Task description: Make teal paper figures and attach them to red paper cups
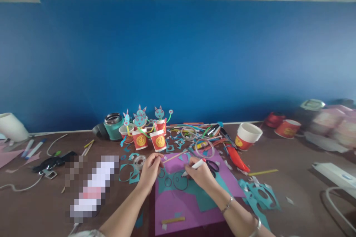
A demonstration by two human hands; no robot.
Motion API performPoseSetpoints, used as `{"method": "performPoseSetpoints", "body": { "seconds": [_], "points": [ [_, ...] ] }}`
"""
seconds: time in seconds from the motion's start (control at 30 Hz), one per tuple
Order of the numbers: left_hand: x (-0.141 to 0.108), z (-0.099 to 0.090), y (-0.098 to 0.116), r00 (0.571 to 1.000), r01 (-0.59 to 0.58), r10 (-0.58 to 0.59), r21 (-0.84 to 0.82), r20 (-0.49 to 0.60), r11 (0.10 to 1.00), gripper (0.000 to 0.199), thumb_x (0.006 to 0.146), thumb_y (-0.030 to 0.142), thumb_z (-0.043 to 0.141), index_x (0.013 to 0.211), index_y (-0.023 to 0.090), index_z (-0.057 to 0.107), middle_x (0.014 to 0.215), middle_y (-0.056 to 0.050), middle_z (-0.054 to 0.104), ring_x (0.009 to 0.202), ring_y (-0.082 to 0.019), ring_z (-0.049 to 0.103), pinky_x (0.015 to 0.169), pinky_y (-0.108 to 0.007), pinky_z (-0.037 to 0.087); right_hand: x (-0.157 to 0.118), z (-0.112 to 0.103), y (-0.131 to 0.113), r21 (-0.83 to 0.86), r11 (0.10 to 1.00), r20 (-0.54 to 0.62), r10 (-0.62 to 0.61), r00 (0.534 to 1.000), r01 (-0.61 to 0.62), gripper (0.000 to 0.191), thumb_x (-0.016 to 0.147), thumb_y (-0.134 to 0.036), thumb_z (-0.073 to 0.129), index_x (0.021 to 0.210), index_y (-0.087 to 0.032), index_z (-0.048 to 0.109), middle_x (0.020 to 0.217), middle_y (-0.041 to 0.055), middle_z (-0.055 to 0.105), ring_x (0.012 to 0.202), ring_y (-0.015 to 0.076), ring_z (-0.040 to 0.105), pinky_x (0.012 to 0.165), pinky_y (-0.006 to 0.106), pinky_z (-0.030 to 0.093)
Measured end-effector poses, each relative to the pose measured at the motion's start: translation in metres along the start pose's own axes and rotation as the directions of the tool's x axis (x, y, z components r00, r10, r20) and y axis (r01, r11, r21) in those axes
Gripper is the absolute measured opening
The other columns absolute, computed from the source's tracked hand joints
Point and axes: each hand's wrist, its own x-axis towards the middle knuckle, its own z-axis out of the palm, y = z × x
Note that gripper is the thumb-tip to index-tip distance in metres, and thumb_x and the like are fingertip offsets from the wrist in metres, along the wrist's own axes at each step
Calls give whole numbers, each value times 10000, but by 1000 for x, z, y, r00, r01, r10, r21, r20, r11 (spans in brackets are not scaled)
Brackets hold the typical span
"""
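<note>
Teal paper (194, 189) lies flat on a purple sheet (169, 207), marked with thin, dark circles (180, 180). Drawing seems the step in hand; another stroke would call for a steady tip. Our right hand (199, 174) is clamped on a smooth white marker (197, 165); our left hand (150, 170) bunches by a slim stick (175, 156), whether gripping it we cannot tell.

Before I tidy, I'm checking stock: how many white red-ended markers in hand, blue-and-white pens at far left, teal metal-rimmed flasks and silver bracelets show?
White red-ended marker in the right hand: 1
Blue-and-white pens at far left: 2
Teal metal-rimmed flask: 1
Silver bracelets: 2
Total: 6
</note>
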Motion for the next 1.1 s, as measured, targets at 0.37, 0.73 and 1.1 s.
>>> {"method": "performPoseSetpoints", "body": {
  "seconds": [0.37, 0.73, 1.1],
  "points": [
    [-2, 1, 3, 1000, 10, -10, 9, -12, 1000, 278, 708, 420, 547, 810, 162, 564, 528, 61, 495, 351, -35, 281, 370, -169, 159, 1, 1, -1, -25, 999, -74, 27, 997, -29, 204, 611, -187, 474, 475, -227, 328, 380, -70, 416, 396, 100, 434, 405, 199, 275],
    [-2, 1, 3, 1000, 13, -13, 15, -24, 1000, 288, 699, 431, 560, 810, 166, 572, 518, 62, 503, 339, -37, 290, 363, -169, 162, 3, 2, 7, -44, 997, -62, 61, 996, -64, 182, 589, -153, 482, 479, -223, 355, 359, -78, 416, 378, 99, 426, 376, 190, 263],
    [-2, 0, 2, 1000, 10, -10, 9, -17, 1000, 283, 708, 427, 559, 817, 167, 573, 527, 59, 509, 338, -36, 293, 360, -166, 157, 2, 3, 6, -8, 996, -15, 89, 996, -90, 147, 568, -151, 489, 479, -213, 390, 349, -65, 490, 356, 104, 469, 359, 181, 281]
  ]
}}
